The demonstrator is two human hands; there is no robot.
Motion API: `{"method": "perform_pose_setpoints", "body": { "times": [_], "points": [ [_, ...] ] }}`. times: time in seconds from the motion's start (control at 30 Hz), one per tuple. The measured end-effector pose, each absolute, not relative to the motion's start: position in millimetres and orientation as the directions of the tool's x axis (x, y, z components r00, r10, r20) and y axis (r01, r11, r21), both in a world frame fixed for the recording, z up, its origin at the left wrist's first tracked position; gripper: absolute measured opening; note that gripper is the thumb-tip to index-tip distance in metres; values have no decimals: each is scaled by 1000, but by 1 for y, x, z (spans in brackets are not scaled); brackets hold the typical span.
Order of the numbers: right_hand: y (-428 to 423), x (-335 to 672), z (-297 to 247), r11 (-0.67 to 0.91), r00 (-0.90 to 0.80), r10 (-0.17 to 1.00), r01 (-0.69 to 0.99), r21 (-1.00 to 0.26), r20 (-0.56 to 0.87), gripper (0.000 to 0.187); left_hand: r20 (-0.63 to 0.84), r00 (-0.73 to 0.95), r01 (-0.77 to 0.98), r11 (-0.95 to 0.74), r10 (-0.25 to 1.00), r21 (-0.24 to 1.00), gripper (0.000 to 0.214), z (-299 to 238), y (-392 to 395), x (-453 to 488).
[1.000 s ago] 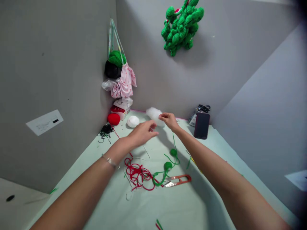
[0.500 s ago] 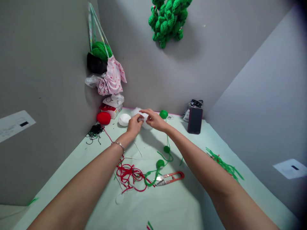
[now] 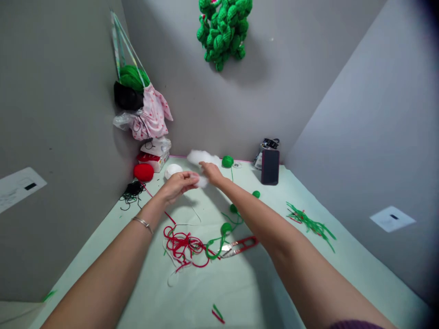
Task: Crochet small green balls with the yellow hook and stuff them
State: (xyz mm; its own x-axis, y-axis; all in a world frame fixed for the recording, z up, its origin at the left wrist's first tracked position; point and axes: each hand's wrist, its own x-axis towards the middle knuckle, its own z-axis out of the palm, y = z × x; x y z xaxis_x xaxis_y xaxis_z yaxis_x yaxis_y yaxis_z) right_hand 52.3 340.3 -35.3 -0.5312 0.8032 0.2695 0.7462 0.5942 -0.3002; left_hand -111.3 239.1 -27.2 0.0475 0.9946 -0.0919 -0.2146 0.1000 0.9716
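Observation:
Both arms reach out over a pale green table. My left hand and my right hand meet over the far part of it, each pinching a small tuft of white stuffing stretched between them. A bigger clump of white stuffing lies just behind the hands. A silver bracelet circles my left wrist. Below the arms lie tangled red yarn, green yarn with small crocheted balls and red-handled thread snips.
At the far left corner sit a red yarn ball, a white ball, black yarn and a hanging pink bag. A green yarn ball and a dark phone stand at the back. Green scraps lie right. Green crocheted pieces hang on the wall.
My left hand came up to join the right at the white stuffing, and both now pull a tuft away from the clump. The view has shifted right and down.

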Motion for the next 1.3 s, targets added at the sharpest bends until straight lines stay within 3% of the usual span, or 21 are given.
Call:
{"method": "perform_pose_setpoints", "body": {
  "times": [0.07, 0.2, 0.27, 0.37, 0.47, 0.6, 0.77, 0.97, 1.13, 1.3],
  "points": [
    [337, 61, -24, 575, -492, 816, 745, -339, 302, 36, -82, 99, -301, 108, 992, 947, 33, -18, 224, -116],
    [303, 82, 0, 562, -444, 824, 719, -410, 351, 49, -44, 82, -476, 78, 996, 876, 2, -9, 199, -121],
    [271, 97, 8, 556, -446, 830, 704, -442, 335, 37, -37, 28, -538, 46, 999, 842, 10, -10, 192, -120],
    [213, 124, 10, 546, -472, 837, 690, -475, 277, 18, -41, -49, -568, 6, 998, 823, 5, -14, 183, -114],
    [161, 148, -2, 540, -484, 838, 673, -504, 252, 21, -33, -59, -542, -4, 998, 841, 26, -14, 172, -101],
    [124, 162, -26, 551, -517, 824, 631, -546, 232, 46, 0, -13, -461, -6, 1000, 887, 31, -11, 151, -73],
    [120, 162, -37, 482, -452, 861, 577, -660, 234, 28, 9, 72, -285, 12, 997, 958, 14, -15, 126, -44],
    [120, 163, -20, 331, -364, 911, 363, -871, 195, 27, -28, 189, -106, 49, 982, 993, 29, -19, 108, -31],
    [115, 158, -7, 211, -358, 925, 212, -954, 126, 36, -27, 179, -120, 49, 984, 992, 30, -18, 99, -31],
    [106, 146, -4, 103, -247, 964, 3, -995, 99, 39, 31, 102, -254, -4, 994, 967, 27, -21, 97, -28]
  ]
}}
